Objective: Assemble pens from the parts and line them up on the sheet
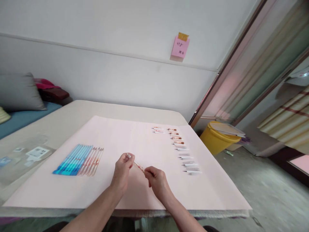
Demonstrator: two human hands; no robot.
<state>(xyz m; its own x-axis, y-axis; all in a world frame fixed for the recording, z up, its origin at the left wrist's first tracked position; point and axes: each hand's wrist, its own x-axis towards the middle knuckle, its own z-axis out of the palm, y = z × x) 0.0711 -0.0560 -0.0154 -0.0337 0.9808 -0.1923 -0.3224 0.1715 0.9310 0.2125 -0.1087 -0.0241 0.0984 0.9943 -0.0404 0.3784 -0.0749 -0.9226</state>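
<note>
Head view: over a pale pink sheet [120,135], a slim patterned pen [138,165] slants from upper left, pinched by the left hand [121,172], to lower right, pinched by the right hand [157,182]; its writing end is unclear.

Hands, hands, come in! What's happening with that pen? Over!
Left hand: pinching one end of the patterned pen. Right hand: gripping its other end. Pen: slanted between them. In the way: nothing seen; blue pens lie apart, to the left.

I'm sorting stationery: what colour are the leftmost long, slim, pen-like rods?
The leftmost rods show blue and turquoise shades; see the head view.
</note>
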